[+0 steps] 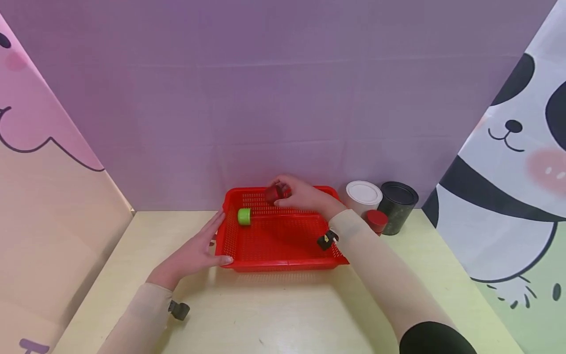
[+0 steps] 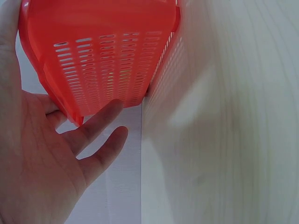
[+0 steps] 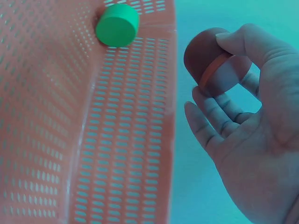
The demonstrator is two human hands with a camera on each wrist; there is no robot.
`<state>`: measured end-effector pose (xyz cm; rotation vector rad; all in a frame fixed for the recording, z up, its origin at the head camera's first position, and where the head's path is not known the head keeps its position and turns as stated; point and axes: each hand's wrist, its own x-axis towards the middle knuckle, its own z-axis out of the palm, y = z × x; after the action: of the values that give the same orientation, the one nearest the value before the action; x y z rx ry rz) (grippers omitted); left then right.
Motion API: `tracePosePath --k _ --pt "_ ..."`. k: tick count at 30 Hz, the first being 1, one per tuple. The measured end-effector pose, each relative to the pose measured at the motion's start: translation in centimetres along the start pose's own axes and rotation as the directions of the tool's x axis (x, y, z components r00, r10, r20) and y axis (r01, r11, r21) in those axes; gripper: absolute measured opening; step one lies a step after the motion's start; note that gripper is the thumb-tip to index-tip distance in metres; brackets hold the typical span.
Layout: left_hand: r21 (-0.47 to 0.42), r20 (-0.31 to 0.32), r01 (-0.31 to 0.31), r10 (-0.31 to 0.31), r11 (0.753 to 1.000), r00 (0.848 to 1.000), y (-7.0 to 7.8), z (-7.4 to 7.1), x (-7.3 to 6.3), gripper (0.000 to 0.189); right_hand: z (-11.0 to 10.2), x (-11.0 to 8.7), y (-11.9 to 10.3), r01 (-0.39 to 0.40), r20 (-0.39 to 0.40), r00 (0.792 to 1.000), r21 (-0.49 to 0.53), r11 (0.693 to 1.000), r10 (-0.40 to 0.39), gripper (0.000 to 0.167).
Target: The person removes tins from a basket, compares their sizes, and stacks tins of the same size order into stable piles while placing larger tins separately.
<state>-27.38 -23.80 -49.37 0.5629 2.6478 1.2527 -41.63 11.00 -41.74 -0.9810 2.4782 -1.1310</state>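
Note:
My right hand (image 1: 302, 194) pinches a small jar with a dark red lid (image 3: 205, 56) between thumb and fingers; its lower part looks see-through. In the head view the jar is at the back edge of a red plastic basket (image 1: 283, 262), and in the right wrist view it shows beyond the rim. A small green container (image 1: 244, 217) lies in the basket near its back left corner. My left hand (image 1: 194, 250) touches the basket's left side, thumb at the front corner and fingers stretched along the rim. The left wrist view shows two fingers straight beside the slotted wall (image 2: 103, 60).
Right of the basket stand a white-lidded tub (image 1: 364, 192), a dark can (image 1: 399, 204) and a smaller red-lidded container (image 1: 376, 220), partly behind my right forearm. A purple backdrop (image 1: 283, 98) rises behind the pale wooden table (image 1: 283, 314).

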Motion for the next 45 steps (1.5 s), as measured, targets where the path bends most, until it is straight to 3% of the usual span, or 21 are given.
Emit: tracePosePath --k 11,21,36,45 --pt "0.007 -0.003 -0.002 0.002 1.0 1.0 -0.3 0.1 0.2 0.124 -1.6 -2.6 -0.8 0.045 -0.023 0.999 -0.109 0.993 -0.048 0.048" --pt "0.008 -0.009 0.004 -0.004 1.0 1.0 -0.6 0.3 0.6 0.125 -2.6 -5.4 -0.7 0.043 -0.044 0.998 -0.128 0.991 -0.049 0.053" --pt "-0.006 -0.007 -0.014 0.014 1.0 1.0 -0.3 0.3 0.7 0.123 -3.7 -9.9 0.2 0.048 -0.171 0.982 -0.172 0.984 -0.078 0.058" --pt "-0.014 -0.005 -0.008 0.008 1.0 1.0 -0.3 0.2 0.8 0.124 -4.6 -12.3 0.7 -0.01 -0.243 0.969 -0.219 0.976 -0.045 0.063"
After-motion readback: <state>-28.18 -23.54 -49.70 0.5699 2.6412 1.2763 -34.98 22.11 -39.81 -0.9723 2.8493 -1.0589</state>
